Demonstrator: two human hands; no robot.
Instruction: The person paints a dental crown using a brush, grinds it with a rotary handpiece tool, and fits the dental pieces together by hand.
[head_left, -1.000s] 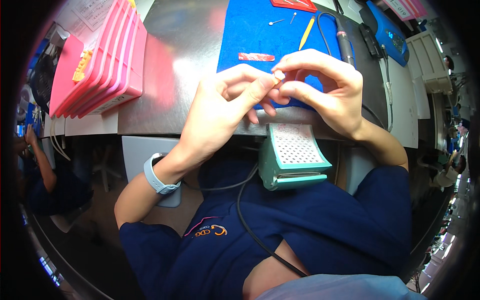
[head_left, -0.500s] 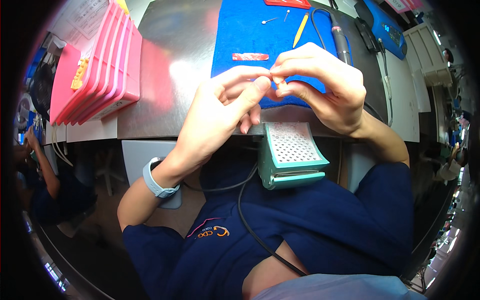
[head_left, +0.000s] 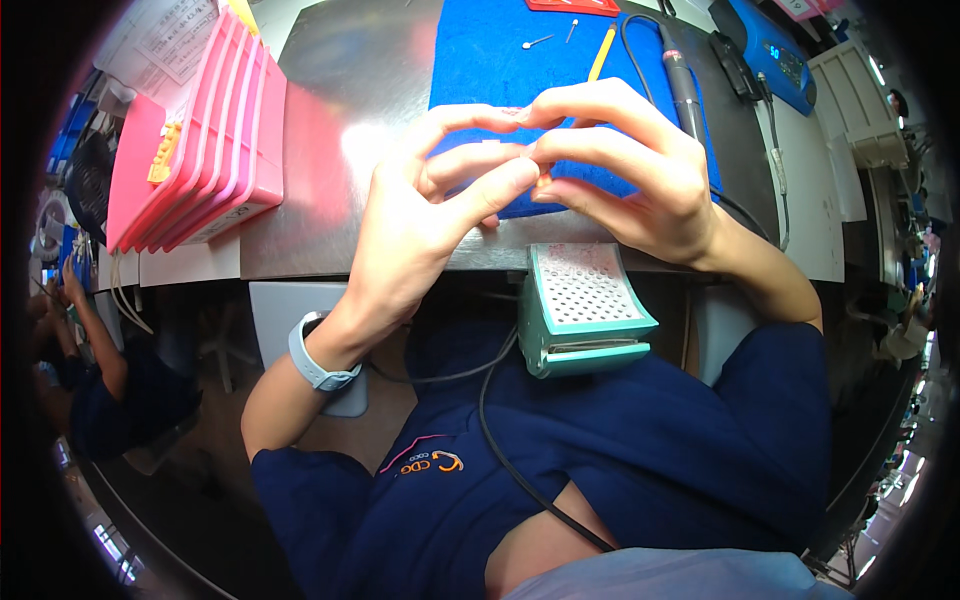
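Observation:
Above the near part of a blue cloth [head_left: 480,60], my left hand [head_left: 405,215] and my right hand [head_left: 640,170] meet fingertip to fingertip. Between the left thumb and the right thumb and fingers sits a small orange-tan piece [head_left: 544,181], mostly covered, so its shape cannot be made out. Both hands are closed in a pinch around it, their other fingers curved and partly spread. Behind the fingertips, a red patterned strip [head_left: 512,112] on the cloth is largely hidden. Below the hands, at the table edge, juts a green box with a perforated top [head_left: 590,290].
A yellow pencil [head_left: 603,52], two small white-headed pins and a dark cylindrical handpiece [head_left: 682,90] with a cord lie on the cloth. A red tray [head_left: 572,6] is at its far edge. A blue control unit [head_left: 775,58] stands right, pink trays [head_left: 200,140] left.
Both hands have shifted slightly left, and their fingers have arched farther up and away, now covering most of the red strip and the pencil's near end. The small piece has turned between the fingertips.

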